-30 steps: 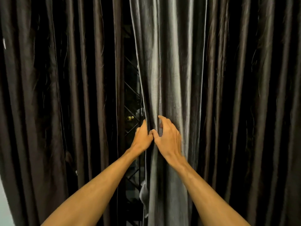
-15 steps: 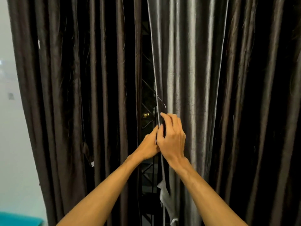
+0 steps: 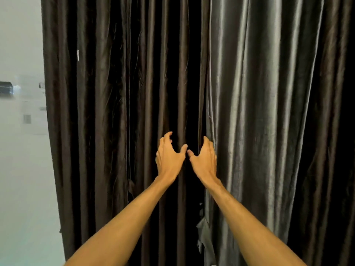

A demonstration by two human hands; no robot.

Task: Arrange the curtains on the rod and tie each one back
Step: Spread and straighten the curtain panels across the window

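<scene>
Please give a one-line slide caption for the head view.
Left hand and right hand, both open, reach toward the seam between two dark curtains.

Well to the left of your left hand (image 3: pixel 169 158), a pale wall (image 3: pixel 21 35) fills the edge of your view, hazy and soft. High on it, above hand level, a dark boxy object (image 3: pixel 5 89) is cut off by the frame's border; what it is you cannot tell. Just to its right sits a small pale fitting (image 3: pixel 41 85), blurred. Below these, still above hand height, is a small grey square plate (image 3: pixel 26 119). Far down and left, the wall takes a faint teal tint (image 3: pixel 19 250).
</scene>
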